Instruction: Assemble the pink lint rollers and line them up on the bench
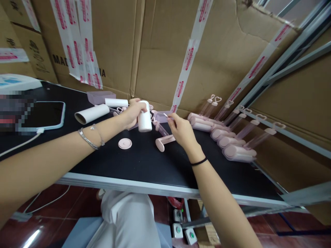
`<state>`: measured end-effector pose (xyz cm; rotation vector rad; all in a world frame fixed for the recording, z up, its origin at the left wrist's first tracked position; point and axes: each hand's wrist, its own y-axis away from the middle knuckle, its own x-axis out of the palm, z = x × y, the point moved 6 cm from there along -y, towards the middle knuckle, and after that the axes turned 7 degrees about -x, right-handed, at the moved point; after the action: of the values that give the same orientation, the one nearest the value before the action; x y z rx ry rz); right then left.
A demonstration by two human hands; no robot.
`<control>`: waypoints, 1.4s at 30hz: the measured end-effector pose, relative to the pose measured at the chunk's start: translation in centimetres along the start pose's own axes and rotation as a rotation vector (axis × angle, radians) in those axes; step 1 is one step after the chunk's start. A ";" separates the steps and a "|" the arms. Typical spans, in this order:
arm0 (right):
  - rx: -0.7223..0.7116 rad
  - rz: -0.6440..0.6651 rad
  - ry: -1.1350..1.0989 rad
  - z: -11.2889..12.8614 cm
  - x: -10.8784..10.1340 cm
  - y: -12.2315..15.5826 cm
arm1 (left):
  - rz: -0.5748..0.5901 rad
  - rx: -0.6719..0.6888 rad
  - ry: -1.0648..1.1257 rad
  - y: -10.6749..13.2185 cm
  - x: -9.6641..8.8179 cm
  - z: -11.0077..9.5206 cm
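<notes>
My left hand (131,113) is closed round a white paper roll (144,119) and holds it upright on the black table (144,162). My right hand (181,129) pinches the tip of a small thin thing beside a clear pink case (160,116); I cannot make out what it is. Just below that hand lies a pink roller handle (163,142). A round pink cap (125,143) lies flat on the table under my left wrist.
Several finished pink rollers with heart-shaped handles (232,137) lie in a row at the right. Two white rolls (92,113) lie at the back left, next to a phone (46,115) with a cable. Taped cardboard boxes (207,51) wall the back.
</notes>
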<state>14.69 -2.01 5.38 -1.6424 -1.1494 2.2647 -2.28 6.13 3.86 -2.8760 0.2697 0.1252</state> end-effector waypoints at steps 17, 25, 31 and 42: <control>-0.177 -0.023 -0.075 2.1 1.1 0.2 | 0.153 -0.217 0.596 2.9 2.9 -1.0; -0.190 0.013 0.011 2.4 1.2 0.2 | 0.150 -0.220 0.599 3.1 3.5 -0.4; -0.193 0.050 0.038 2.4 1.3 0.3 | 0.194 -0.188 0.532 3.3 3.5 -0.7; -0.319 0.161 0.092 4.2 1.8 0.4 | 0.035 -0.078 0.358 3.2 3.5 0.0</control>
<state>10.50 -3.52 4.23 -1.9968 -1.4668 2.1549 0.51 2.53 2.75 -2.9568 0.3884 -0.3842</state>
